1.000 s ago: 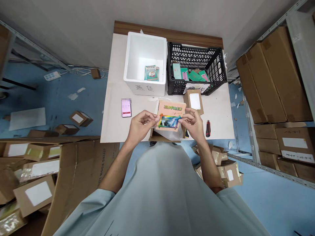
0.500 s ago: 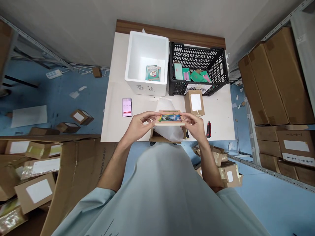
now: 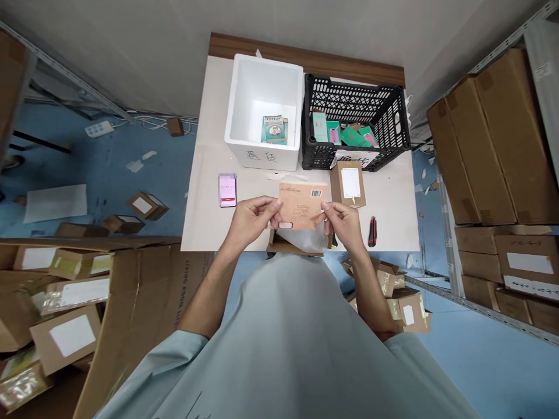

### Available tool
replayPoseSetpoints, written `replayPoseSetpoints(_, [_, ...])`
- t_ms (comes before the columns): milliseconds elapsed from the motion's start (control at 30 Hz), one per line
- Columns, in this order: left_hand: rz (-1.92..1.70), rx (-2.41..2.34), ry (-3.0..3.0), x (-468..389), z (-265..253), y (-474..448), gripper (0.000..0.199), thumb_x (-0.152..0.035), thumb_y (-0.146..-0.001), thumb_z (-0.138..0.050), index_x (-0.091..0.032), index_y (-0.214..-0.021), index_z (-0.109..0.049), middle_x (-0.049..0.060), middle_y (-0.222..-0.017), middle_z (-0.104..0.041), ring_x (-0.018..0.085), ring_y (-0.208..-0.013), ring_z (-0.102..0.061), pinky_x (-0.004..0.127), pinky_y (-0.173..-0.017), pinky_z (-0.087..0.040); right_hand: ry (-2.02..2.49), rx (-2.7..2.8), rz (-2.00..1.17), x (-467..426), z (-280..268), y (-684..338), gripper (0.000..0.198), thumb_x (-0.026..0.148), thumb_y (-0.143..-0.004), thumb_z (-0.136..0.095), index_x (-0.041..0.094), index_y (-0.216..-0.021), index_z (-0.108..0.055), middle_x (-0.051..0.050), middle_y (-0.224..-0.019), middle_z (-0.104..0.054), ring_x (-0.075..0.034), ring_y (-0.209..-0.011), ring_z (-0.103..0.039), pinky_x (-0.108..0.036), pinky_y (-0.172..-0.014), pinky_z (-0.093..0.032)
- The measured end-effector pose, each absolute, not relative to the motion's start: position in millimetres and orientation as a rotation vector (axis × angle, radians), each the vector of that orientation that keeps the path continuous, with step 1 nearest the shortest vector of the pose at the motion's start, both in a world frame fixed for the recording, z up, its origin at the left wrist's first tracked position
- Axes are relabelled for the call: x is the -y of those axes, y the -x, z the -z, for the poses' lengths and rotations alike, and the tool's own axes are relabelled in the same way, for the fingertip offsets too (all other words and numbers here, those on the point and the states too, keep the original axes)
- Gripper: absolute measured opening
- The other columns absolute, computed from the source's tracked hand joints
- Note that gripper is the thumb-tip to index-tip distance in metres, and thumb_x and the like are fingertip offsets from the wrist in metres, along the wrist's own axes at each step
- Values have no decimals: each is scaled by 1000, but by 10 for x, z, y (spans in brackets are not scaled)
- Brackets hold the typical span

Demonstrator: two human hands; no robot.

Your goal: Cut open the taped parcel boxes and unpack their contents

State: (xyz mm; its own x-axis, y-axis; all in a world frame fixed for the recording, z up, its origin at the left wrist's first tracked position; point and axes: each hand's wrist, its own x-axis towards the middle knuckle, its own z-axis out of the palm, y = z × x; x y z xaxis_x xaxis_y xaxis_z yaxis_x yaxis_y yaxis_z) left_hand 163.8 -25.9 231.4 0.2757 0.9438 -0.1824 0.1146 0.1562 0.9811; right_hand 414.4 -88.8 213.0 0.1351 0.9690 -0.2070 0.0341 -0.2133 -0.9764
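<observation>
"What'd u have?"
"An orange book (image 3: 301, 203), btwn my hands. L hand (image 3: 254, 218) pinched 1 side, R hand (image 3: 343, 224) pinched the other. Bar code (image 3: 316, 194) was up top."
"What else?"
"White wrap (image 3: 305, 240) sat in an open box (image 3: 283, 250), rt under my grip. Phone (image 3: 227, 191) lay past my L hand, brown box (image 3: 338, 186) past my R hand."
</observation>
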Motion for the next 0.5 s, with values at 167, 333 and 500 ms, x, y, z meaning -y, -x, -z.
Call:
replayPoseSetpoints(167, [-850, -1191, -1215, 390, -2109, -1564, 67, -87, -81, -88, -20, -82, -86, 10, -84, -85, 24, -75, -77, 35, -71, -66, 1457, 992, -1238, 1038, -1949, -4090, 57, 82, -89, -84, 26, -101, -89, -7, -103, -89, -21, -79, -80, -33, -67, -68])
replayPoseSetpoints(333, [-854, -1210, -1128, 531, -1913, -1550, 61, -74, -70, -101, -20, -95, -86, 11, -100, -87, 24, -87, -81, 34, -79, -65, 1468, 916, -1256, 1180, -1725, -4034, 52, 69, -86, -93, 27, -116, -90, -7, -115, -89, -23, -99, -82, -36, -83, -73])
replayPoseSetpoints(500, [-838, -1211, -1049, 563, -1832, -1516, 74, -71, -68, -103, -21, -117, -81, 7, -92, -85, 21, -79, -79, 31, -74, -64, 1475, 921, -1270, 1208, -1688, -4019, 51, 69, -86, -93, 28, -116, -90, -7, -117, -89, -23, -103, -83, -37, -87, -73])
